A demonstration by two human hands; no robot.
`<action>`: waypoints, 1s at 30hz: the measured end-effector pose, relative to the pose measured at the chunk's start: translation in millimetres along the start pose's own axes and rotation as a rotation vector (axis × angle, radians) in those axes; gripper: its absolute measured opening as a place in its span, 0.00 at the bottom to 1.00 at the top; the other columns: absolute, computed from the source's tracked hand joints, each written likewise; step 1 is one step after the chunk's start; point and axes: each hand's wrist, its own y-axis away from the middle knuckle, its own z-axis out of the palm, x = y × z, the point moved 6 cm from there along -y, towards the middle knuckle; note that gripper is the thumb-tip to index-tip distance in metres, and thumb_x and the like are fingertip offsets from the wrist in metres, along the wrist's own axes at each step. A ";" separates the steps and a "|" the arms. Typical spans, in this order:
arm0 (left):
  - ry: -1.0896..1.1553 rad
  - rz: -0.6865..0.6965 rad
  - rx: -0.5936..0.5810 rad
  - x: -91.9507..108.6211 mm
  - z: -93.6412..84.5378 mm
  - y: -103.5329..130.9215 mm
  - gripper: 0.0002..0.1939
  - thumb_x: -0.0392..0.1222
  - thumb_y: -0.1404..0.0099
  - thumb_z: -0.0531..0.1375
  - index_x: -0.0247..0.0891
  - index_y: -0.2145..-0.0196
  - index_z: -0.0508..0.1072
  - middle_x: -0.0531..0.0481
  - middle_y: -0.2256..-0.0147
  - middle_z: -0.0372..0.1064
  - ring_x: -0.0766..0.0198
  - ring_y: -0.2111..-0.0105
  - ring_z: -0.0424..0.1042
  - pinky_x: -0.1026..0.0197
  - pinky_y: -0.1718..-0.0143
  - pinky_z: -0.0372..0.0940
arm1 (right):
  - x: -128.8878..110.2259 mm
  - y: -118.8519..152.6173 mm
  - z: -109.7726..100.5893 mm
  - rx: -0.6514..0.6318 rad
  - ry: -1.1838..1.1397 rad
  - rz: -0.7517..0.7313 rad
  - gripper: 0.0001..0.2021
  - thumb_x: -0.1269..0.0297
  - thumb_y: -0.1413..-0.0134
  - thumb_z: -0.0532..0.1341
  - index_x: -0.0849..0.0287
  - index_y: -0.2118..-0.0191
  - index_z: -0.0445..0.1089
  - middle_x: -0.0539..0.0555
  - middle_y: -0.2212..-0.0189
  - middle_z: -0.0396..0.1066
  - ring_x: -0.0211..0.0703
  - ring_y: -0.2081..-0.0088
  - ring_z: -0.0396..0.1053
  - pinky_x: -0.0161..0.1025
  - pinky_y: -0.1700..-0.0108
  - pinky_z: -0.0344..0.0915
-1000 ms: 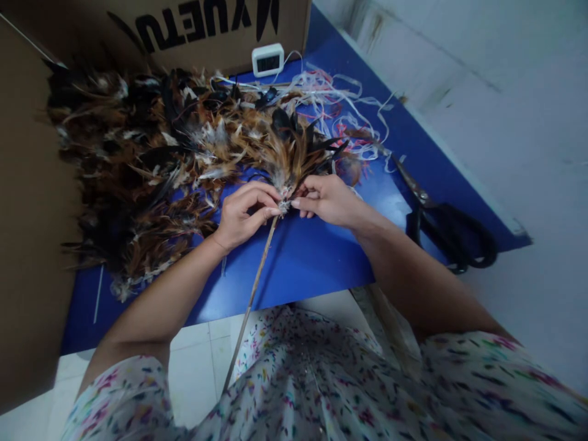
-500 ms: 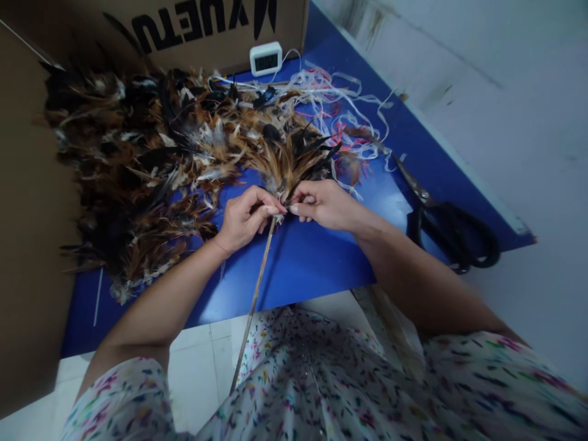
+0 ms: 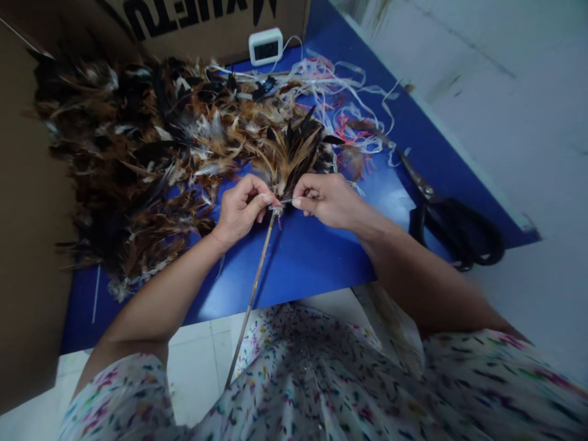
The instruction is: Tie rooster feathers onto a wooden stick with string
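Observation:
A thin stick (image 3: 255, 283) slants from the table edge down toward my lap, its upper end at a tuft of brown and black feathers (image 3: 289, 156). My left hand (image 3: 242, 209) pinches the spot where the feather bases meet the stick. To its right, my right hand (image 3: 327, 199) is closed in a pinch on a thin strand (image 3: 286, 201) that runs taut between the two hands. A bit of red thread (image 3: 279, 222) hangs below the joint. What lies under my left fingertips is partly hidden.
Heaped feathers (image 3: 124, 147) cover the left of the blue table (image 3: 312, 263). Tangled white and pink ribbons (image 3: 340, 104) lie at the back right. Black-handled scissors (image 3: 452, 226) rest at the right edge. A white digital clock (image 3: 266, 47) stands before a cardboard box (image 3: 202, 46).
My right hand has drawn slightly away from my left, and a strand now shows stretched between them. My left hand stays at the feather bases.

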 end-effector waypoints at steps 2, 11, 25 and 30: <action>-0.045 0.016 0.011 -3.3 -0.8 -0.8 0.16 0.53 0.35 0.62 0.39 0.69 0.66 0.54 0.74 0.75 0.75 0.84 0.63 0.68 0.82 0.59 | -4.1 0.8 -1.0 0.027 0.059 -0.040 0.03 0.72 0.51 0.62 0.59 0.73 0.68 0.49 0.78 0.68 0.37 0.73 0.65 0.36 0.67 0.57; -0.146 0.008 -0.004 -16.1 5.8 -2.8 0.19 0.52 0.42 0.68 0.39 0.69 0.64 0.58 0.78 0.70 0.72 0.82 0.69 0.68 0.79 0.63 | -10.9 3.0 6.8 0.039 0.186 -0.109 0.04 0.74 0.48 0.61 0.59 0.70 0.70 0.51 0.72 0.70 0.38 0.68 0.65 0.36 0.64 0.56; -0.264 0.045 -0.050 -6.4 8.9 0.3 0.17 0.55 0.39 0.64 0.36 0.69 0.72 0.54 0.75 0.73 0.71 0.79 0.70 0.67 0.75 0.64 | -7.2 5.0 10.9 -0.014 0.057 -0.038 0.03 0.71 0.44 0.60 0.60 0.68 0.71 0.49 0.77 0.69 0.37 0.72 0.67 0.35 0.67 0.59; -0.411 0.152 -0.075 2.1 10.4 0.5 0.12 0.49 0.36 0.64 0.37 0.69 0.75 0.53 0.76 0.74 0.70 0.76 0.71 0.66 0.72 0.63 | 0.9 2.4 15.1 -0.035 -0.032 0.031 0.02 0.69 0.44 0.61 0.60 0.68 0.71 0.47 0.81 0.67 0.34 0.77 0.65 0.33 0.72 0.57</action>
